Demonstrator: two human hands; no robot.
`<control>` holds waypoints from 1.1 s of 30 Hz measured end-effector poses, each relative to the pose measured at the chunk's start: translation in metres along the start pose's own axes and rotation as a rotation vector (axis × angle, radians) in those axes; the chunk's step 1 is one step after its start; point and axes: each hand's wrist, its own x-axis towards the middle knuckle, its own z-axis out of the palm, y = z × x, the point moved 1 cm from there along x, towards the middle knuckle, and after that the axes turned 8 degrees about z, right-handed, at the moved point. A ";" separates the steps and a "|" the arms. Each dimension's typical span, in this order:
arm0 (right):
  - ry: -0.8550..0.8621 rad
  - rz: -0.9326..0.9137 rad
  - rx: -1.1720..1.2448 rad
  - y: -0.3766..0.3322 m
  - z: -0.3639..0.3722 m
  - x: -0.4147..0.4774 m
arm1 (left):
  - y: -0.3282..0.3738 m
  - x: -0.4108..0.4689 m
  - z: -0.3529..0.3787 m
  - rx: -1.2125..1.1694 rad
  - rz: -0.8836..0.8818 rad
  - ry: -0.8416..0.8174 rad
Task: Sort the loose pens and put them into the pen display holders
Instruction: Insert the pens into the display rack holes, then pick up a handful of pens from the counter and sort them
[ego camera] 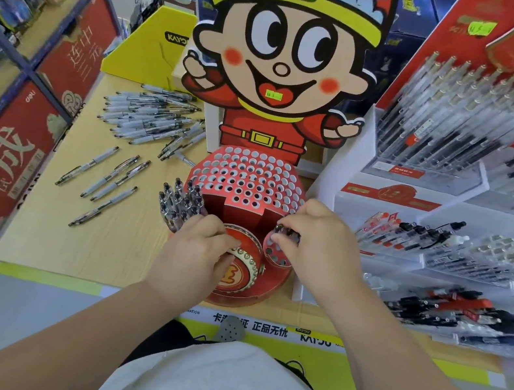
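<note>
Right hand (313, 239) pinching pens (288, 233), just above holder (278, 259), left hand (197, 253) gripping holder

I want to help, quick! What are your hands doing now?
Left hand: grips the red pen holder.
Right hand: pinches a few pens.

Setting: a stationery shop. Stock is being displayed in tiered clear pen racks (459, 127) at the right. Handwritten price stickers (481, 29) are being shown on red packaging. Boxed goods are being kept on blue shelving (5, 35) at the left. A cartoon pen display holder (252, 173) is being presented on the wooden counter (37, 225).
</note>
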 end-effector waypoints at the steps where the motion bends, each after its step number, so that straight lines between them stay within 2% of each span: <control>1: 0.001 -0.001 -0.007 0.000 0.001 0.000 | 0.001 0.001 -0.002 0.002 0.005 -0.016; 6: 0.090 0.046 0.003 -0.002 -0.001 -0.005 | -0.005 -0.005 -0.024 -0.045 0.082 -0.083; 9: 0.215 0.102 0.099 -0.014 -0.006 -0.004 | -0.018 -0.015 -0.044 -0.061 0.083 -0.045; 12: 0.246 0.126 0.222 -0.039 -0.010 0.004 | -0.036 -0.022 -0.066 -0.053 0.074 0.034; 15: 0.215 0.099 0.272 -0.077 -0.008 0.016 | -0.067 -0.028 -0.087 -0.024 0.006 0.079; 17: 0.204 0.064 0.305 -0.105 -0.002 0.025 | -0.097 -0.034 -0.097 -0.007 -0.099 0.072; 22: 0.126 0.070 0.368 -0.176 0.027 0.043 | -0.189 -0.058 -0.117 0.012 -0.323 -0.039; 26: 0.065 0.116 0.398 -0.223 0.065 0.053 | -0.260 -0.072 -0.131 -0.013 -0.392 -0.135; 30: -0.042 0.277 0.371 -0.249 0.116 0.067 | -0.314 -0.068 -0.135 -0.024 -0.434 -0.265; 33: -0.183 0.444 0.376 -0.254 0.153 0.076 | -0.341 -0.057 -0.129 0.015 -0.445 -0.371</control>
